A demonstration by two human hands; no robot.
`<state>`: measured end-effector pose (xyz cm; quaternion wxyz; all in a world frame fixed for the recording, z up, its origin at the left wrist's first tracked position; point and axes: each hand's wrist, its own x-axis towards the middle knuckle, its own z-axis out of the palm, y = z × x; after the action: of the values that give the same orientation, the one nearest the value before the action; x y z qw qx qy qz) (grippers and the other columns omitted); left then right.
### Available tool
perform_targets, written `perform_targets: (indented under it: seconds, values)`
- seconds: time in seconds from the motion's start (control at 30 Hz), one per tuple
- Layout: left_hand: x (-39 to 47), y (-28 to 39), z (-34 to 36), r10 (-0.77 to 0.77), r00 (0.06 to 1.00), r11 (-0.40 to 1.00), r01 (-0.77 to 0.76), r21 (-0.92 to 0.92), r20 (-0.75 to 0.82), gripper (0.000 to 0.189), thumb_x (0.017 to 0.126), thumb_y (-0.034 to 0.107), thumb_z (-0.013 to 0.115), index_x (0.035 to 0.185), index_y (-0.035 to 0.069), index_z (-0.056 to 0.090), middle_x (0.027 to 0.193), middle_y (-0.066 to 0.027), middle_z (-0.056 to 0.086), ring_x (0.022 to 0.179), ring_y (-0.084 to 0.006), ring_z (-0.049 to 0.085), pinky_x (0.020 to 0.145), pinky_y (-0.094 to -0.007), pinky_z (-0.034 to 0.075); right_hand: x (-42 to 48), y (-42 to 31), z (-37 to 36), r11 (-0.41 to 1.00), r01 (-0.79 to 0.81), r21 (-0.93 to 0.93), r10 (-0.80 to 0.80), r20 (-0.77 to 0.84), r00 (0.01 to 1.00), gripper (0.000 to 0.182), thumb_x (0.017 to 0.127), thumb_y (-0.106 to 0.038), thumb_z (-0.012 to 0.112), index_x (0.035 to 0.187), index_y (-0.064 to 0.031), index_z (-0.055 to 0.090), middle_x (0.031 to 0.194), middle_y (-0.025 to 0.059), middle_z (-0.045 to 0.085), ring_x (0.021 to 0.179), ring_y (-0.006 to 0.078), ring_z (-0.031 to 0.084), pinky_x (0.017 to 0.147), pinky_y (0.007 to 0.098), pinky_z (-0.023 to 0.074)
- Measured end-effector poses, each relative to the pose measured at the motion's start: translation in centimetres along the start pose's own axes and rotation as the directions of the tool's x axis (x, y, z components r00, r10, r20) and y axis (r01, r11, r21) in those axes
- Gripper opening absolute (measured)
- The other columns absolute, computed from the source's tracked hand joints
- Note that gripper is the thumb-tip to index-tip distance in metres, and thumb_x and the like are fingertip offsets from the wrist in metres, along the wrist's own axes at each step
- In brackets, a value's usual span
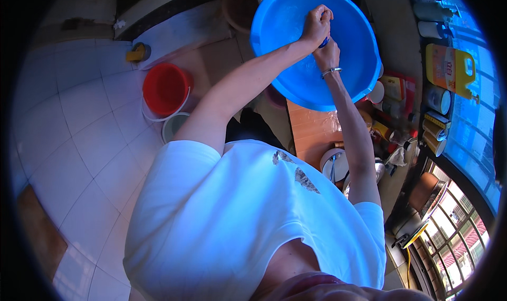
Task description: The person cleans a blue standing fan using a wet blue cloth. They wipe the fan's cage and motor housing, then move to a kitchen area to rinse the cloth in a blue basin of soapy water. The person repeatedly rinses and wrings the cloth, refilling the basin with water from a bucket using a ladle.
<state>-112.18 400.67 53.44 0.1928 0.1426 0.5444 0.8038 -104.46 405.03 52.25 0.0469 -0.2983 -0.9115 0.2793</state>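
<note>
Over a large blue plastic basin (356,35), both of my hands are closed, one against the other. My left hand (317,23) is the farther one, a fist whose wrist crosses the basin's middle. Just below and touching it is my right hand (327,56), with a metal bracelet (332,72) at the wrist. A small dark blue thing (324,42), maybe cloth, shows between the two hands; the fingers hide the rest of it. The basin's inside looks wet in places.
A red bucket (164,89) and a pale bucket (174,124) stand on the tiled floor at left. A wooden surface (313,130) at right bears a white bowl (334,166) with utensils. A yellow jug (449,69) and several bottles line the window side.
</note>
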Motion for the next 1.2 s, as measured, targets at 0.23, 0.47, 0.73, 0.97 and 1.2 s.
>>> perform_targets:
  seconds: [0.23, 0.47, 0.73, 0.97, 1.2]
  values:
    - [-1.0, -5.3, -1.0, -0.275, 0.872, 0.955, 0.297, -0.009, -0.406, 0.010, 0.090, 0.013, 0.045, 0.085, 0.005, 0.046, 0.060, -0.0067, 0.047, 0.049, -0.0138, 0.047, 0.042, -0.0288, 0.040, -0.9, 1.0, 1.4, 0.944, -0.042, -0.327, 0.084, 0.116, 0.990, 0.047, 0.072, -0.029, 0.065, 0.112, -0.0104, 0.049, 0.088, 0.0245, 0.061, 0.080, 0.0431, 0.059, 0.065, 0.0478, 0.0478]
    - [-8.6, 1.2, -1.8, -0.553, 0.803, 0.812, 0.579, -0.071, 0.221, 0.028, 0.086, 0.016, 0.053, 0.111, 0.012, 0.041, 0.103, -0.0094, 0.046, 0.094, -0.0178, 0.050, 0.071, -0.0338, 0.051, -6.9, 2.9, -6.3, 0.927, 0.356, 0.121, -0.359, 0.011, 0.933, 0.076, 0.065, 0.011, 0.065, 0.128, -0.0231, 0.040, 0.124, 0.0176, 0.038, 0.112, 0.0342, 0.045, 0.084, 0.0430, 0.0497]
    - [-10.3, 10.7, -13.2, -0.263, 0.964, 0.945, 0.264, -0.191, 0.033, 0.029, 0.081, 0.015, 0.058, 0.107, 0.007, 0.048, 0.101, -0.0062, 0.050, 0.092, -0.0144, 0.053, 0.077, -0.0300, 0.050, -13.3, 7.7, -9.2, 0.991, -0.037, 0.127, 0.092, -0.456, 0.886, 0.061, 0.077, -0.009, 0.065, 0.131, -0.0096, 0.037, 0.121, 0.0156, 0.048, 0.105, 0.0257, 0.052, 0.082, 0.0367, 0.0481]
    - [-10.0, 8.9, -16.5, -0.513, 0.842, 0.840, 0.532, -0.104, 0.169, 0.020, 0.085, 0.019, 0.055, 0.102, 0.007, 0.052, 0.093, -0.0016, 0.055, 0.086, -0.0083, 0.054, 0.073, -0.0243, 0.048, -12.3, 12.3, -1.8, 0.447, 0.011, 0.895, 0.424, -0.223, 0.878, 0.059, 0.075, 0.000, 0.058, 0.128, -0.0002, 0.031, 0.115, 0.0130, 0.049, 0.099, 0.0208, 0.052, 0.082, 0.0295, 0.0438]
    - [-12.4, 13.5, -19.1, -0.422, 0.887, 0.900, 0.435, -0.031, 0.189, 0.018, 0.085, 0.016, 0.053, 0.101, 0.008, 0.051, 0.093, -0.0004, 0.053, 0.084, -0.0056, 0.050, 0.075, -0.0211, 0.044, -14.3, 5.7, -5.4, 0.589, -0.093, 0.803, 0.355, -0.153, 0.922, 0.057, 0.072, 0.005, 0.047, 0.126, 0.0025, 0.033, 0.104, 0.0108, 0.053, 0.090, 0.0173, 0.053, 0.078, 0.0274, 0.0440]
